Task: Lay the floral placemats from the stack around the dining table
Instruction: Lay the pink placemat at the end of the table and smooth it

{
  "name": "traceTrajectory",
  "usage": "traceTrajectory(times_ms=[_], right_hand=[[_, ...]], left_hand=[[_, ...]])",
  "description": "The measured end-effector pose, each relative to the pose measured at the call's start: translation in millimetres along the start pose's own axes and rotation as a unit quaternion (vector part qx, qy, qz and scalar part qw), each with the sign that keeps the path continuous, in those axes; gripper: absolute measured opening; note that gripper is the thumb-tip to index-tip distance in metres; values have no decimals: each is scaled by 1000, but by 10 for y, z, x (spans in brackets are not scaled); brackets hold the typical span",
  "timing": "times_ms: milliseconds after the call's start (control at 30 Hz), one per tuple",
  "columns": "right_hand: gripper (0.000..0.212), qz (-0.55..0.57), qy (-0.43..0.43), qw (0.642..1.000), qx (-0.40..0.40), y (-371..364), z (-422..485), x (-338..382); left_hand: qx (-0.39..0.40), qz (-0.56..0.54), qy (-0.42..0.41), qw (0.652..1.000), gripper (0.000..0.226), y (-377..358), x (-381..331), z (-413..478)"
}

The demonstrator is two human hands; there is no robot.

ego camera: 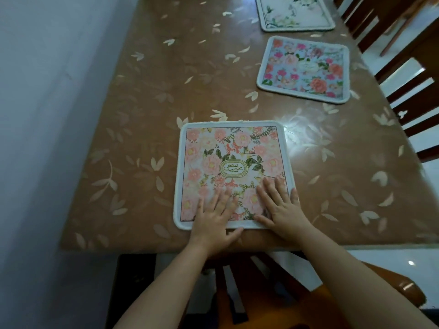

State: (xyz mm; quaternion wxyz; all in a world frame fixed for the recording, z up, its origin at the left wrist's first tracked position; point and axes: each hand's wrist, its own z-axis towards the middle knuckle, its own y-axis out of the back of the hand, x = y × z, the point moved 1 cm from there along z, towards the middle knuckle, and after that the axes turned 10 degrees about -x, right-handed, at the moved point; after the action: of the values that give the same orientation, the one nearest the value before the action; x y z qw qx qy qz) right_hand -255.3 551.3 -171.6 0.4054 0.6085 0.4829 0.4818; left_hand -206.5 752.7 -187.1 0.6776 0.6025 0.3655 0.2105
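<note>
A pink floral placemat (228,153) with a white border lies flat near the front edge of the dining table (147,96). My left hand (215,217) rests flat on its near part, fingers spread. My right hand (279,205) presses flat on its near right corner, fingers straight. A second placemat (305,68), blue with pink and orange flowers, lies along the right side of the table. A third, pale placemat (294,13) with green leaves lies further back on the right, partly cut off by the top of the view. No stack of placemats is in view.
The table has a brown leaf-patterned cover. A wall (42,138) runs along its left side. Dark wooden chairs (403,74) stand along the right edge, and a wooden chair back (240,288) sits just below the near edge, under my arms.
</note>
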Motion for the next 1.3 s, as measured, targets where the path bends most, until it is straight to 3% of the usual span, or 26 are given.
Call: traceTrajectory(times_ms=[133,267,367,467,633,767,1067,1300], right_hand=[[75,36,-19,999,-26,-59,-229,184],[78,79,-8,996,-46,28,-285,196],[57,89,34,988,-121,191,-313,186],[33,75,85,976,-187,278,-351,223],[26,80,108,972,-191,329,-353,283],[21,111,91,972,-187,343,-361,298],[20,126,64,967,-213,371,-366,341],[14,129,70,967,-210,452,-360,350]], left_hand=[[-31,-45,-10,998,67,49,5,-102],[-48,-105,15,993,60,105,-8,-81],[-84,-168,14,982,50,153,-19,-83],[-128,-165,-49,977,35,236,-48,-93],[-142,-168,-141,965,12,408,-86,-58],[-161,-153,-167,961,11,455,-149,-60],[-137,-170,-104,970,12,389,-206,-56],[-153,-258,16,954,3,401,-249,-89]])
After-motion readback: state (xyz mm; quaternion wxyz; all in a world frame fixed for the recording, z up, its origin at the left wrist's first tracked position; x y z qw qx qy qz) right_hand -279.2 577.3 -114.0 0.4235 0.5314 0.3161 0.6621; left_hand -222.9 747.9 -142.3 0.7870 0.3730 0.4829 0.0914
